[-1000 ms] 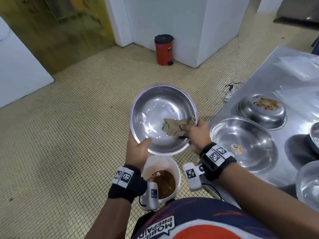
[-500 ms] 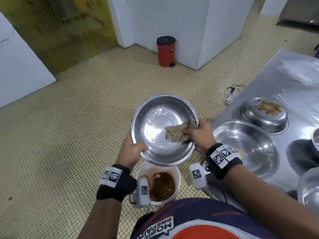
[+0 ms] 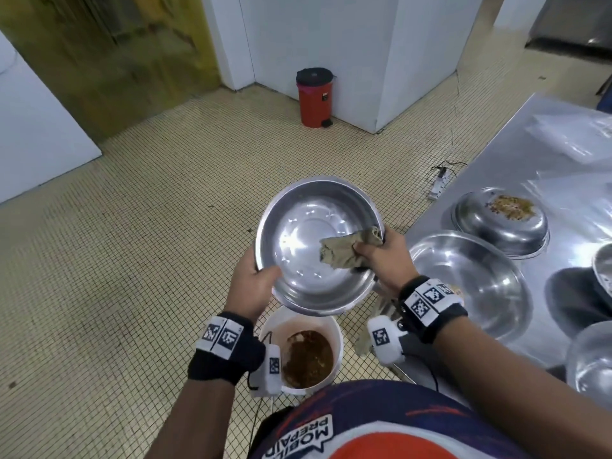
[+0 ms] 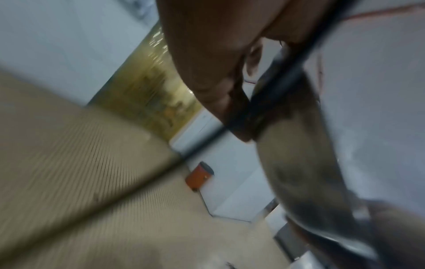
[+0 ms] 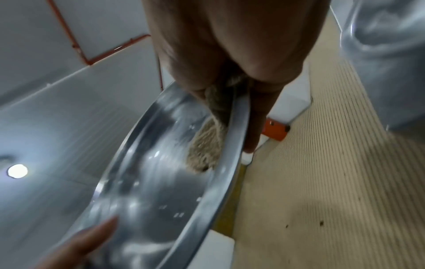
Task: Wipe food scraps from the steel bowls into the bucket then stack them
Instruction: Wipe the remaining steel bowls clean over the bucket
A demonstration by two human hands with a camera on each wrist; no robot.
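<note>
Beige, crumpled cloth (image 3: 344, 250) was pinched in the right hand (image 3: 385, 256), its grip pressed together on the fabric against the inner wall of the round steel bowl (image 3: 308, 233) near that bowl's right rim. The left hand (image 3: 253, 286) gripped the bowl's lower left rim, thumb lying inside and fingers curled beneath. The bowl sat at mid-frame in the head view, tilted with its shiny inside toward the camera, directly above the white plastic bucket (image 3: 334, 329) standing on the tiled floor (image 3: 132, 260) and holding brown slop. At the right of the frame, the steel bench (image 3: 496, 154) carried a wide empty steel bowl (image 3: 470, 279) and, behind it, an upturned steel bowl (image 3: 496, 223) with brown scraps on top. A red pedal bin (image 3: 313, 97) stood against the white wall at upper centre.
</note>
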